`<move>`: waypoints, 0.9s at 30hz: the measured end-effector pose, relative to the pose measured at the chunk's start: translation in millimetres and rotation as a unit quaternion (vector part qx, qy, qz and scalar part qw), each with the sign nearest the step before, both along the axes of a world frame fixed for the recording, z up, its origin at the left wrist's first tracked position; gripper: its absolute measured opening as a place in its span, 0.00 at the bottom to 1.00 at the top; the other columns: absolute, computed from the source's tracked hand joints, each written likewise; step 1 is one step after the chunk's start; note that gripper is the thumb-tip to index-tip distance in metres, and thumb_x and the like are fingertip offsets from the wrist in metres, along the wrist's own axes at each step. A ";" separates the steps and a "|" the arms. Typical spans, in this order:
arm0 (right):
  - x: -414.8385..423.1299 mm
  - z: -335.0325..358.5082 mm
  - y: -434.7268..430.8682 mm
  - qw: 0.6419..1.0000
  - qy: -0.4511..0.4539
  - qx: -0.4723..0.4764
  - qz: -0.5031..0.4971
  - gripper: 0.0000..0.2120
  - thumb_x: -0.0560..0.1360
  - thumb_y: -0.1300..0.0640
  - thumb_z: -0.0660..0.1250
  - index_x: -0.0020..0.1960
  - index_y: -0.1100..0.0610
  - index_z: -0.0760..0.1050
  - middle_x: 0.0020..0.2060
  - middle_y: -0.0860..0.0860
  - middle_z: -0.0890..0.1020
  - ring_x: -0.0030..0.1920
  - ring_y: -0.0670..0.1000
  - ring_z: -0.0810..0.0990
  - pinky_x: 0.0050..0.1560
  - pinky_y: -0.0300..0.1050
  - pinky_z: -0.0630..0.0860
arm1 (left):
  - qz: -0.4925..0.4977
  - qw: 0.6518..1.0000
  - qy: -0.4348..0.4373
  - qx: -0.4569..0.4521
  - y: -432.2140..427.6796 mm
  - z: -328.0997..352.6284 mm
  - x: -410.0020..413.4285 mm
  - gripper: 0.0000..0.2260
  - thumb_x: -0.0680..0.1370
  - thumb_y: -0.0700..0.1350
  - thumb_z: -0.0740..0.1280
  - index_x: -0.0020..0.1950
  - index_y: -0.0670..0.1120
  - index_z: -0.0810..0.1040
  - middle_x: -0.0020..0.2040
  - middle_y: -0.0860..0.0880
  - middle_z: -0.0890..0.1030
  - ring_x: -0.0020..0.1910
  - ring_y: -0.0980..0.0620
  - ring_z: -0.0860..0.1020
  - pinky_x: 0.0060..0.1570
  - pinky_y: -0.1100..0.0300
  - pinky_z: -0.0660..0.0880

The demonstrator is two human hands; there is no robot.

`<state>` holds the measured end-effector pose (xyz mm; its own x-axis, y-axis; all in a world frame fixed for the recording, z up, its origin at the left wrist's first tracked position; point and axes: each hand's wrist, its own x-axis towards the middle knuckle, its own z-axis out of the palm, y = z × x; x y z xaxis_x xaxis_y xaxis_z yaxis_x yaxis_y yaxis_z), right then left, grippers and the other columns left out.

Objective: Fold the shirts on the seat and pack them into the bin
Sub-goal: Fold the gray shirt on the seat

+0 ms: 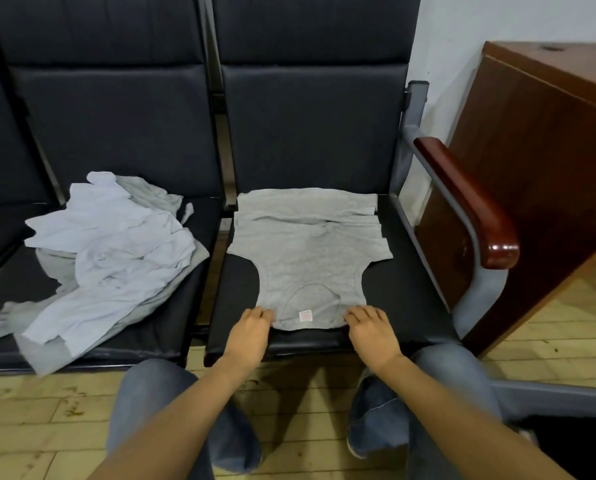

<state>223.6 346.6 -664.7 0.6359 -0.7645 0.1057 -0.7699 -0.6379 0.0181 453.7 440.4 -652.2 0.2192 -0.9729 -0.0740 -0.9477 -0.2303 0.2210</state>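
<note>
A grey shirt [307, 251] lies spread flat on the right-hand black seat [410, 271], neck opening toward me, its far hem doubled over in a crease. My left hand [251, 332] pinches the near left shoulder edge beside the collar. My right hand [371, 329] pinches the near right shoulder edge. A small white label shows inside the collar between my hands. A crumpled heap of pale white and grey shirts [113, 251] covers the middle seat to the left. A dark bin [580, 445] shows at the bottom right corner, only partly in view.
A wooden armrest [469, 202] on a grey metal frame bounds the right seat. A brown wooden cabinet [549, 161] stands right of it. My knees in jeans [158, 410] are over the pale wood-pattern floor [30, 427] below the seats.
</note>
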 end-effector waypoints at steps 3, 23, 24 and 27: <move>2.4 5.5 11.4 0.998 -0.030 0.008 -0.053 0.16 0.52 0.63 0.81 0.37 0.56 0.79 0.34 0.52 0.79 0.34 0.55 0.79 0.31 0.48 0.77 | 0.014 1.000 -0.002 0.004 6.0 5.2 -8.1 0.13 0.79 0.35 0.59 0.63 0.44 0.70 0.62 0.46 0.73 0.60 0.47 0.71 0.53 0.57 0.70; -67.2 174.9 62.5 0.893 -0.394 0.208 0.070 0.14 0.76 0.66 0.65 0.47 0.46 0.78 0.44 0.45 0.82 0.46 0.50 0.81 0.51 0.38 0.77 | 0.021 0.835 0.487 -0.256 100.7 140.8 -25.2 0.07 0.80 0.39 0.63 0.50 0.48 0.80 0.50 0.54 0.80 0.45 0.59 0.77 0.42 0.64 0.76; -70.7 178.3 67.0 0.888 -0.397 0.220 0.076 0.15 0.76 0.66 0.65 0.47 0.45 0.79 0.44 0.46 0.83 0.46 0.56 0.81 0.51 0.46 0.78 | 0.013 0.828 0.502 -0.250 106.0 144.6 -28.0 0.08 0.79 0.38 0.63 0.50 0.48 0.80 0.49 0.54 0.81 0.44 0.59 0.77 0.41 0.64 0.76; -80.0 187.5 77.0 0.882 -0.393 0.244 0.087 0.12 0.77 0.65 0.65 0.47 0.49 0.81 0.44 0.48 0.84 0.46 0.58 0.81 0.52 0.55 0.79 | -0.005 0.816 0.529 -0.233 117.9 151.7 -32.0 0.08 0.79 0.38 0.64 0.50 0.47 0.81 0.48 0.52 0.82 0.48 0.54 0.80 0.46 0.58 0.79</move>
